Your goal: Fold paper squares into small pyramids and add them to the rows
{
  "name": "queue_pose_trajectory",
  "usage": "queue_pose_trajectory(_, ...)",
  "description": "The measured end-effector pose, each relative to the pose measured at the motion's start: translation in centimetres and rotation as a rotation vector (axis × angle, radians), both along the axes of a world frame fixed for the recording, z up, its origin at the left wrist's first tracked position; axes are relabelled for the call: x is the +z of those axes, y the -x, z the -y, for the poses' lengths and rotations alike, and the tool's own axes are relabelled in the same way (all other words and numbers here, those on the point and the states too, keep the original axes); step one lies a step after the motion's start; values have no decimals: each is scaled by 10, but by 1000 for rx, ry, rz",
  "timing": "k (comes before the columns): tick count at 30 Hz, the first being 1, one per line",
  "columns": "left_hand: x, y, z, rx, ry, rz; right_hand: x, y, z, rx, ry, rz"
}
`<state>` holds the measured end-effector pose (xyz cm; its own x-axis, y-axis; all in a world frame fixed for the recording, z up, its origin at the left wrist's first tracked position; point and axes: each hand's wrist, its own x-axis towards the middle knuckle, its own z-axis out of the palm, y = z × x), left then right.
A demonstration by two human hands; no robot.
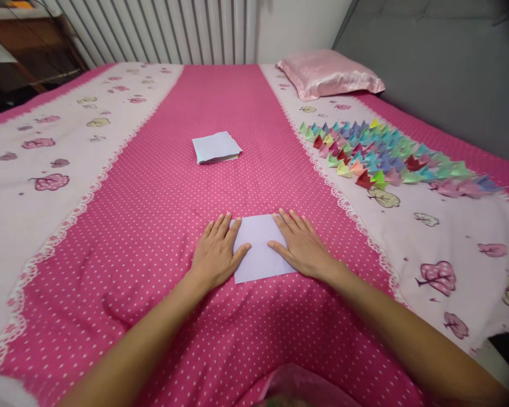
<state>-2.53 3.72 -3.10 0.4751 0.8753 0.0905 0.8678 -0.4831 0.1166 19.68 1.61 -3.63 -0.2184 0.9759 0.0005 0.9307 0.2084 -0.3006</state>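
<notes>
A pale lavender square sheet of paper [261, 251] lies flat on the pink dotted bedspread in front of me. At its left edge rests my left hand [216, 249], palm down, fingers stretched out and the thumb on the sheet. My right hand [301, 243] lies flat over the right edge, fingers spread, its thumb pointing in across the paper. Neither hand grips anything. Farther up the bed sits a stack of square paper [216, 147], with a pale sheet on top and other colours showing at its edges.
Rows of small folded paper pieces [382, 150] in many colours stand on the right of the bedspread [165, 215]. Behind them lies a pink satin pillow [328, 73] by the grey headboard [441, 68]. A white radiator [165, 31] is at the far side.
</notes>
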Motion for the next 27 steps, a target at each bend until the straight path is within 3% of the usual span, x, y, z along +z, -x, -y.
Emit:
queue_pose_trajectory(4, 5, 7, -6, 88, -25, 86, -2, -12, -9, -27, -91, -158)
queue_pose_trajectory(7, 10, 12, -8, 158, -79, 228, -5, -23, -17, -111, -133, -414)
queue_pose_trajectory(12, 16, 11, -4, 254, -8, 377, -13, -31, -29, -208, 0, -795)
queue_pose_trajectory(19, 19, 7, -2, 232, 253, 648, -1, -18, -30, -273, 224, -1147)
queue_pose_trajectory(27, 17, 9, 0, 149, 246, 651, 12, -21, -21, -411, 251, -1251)
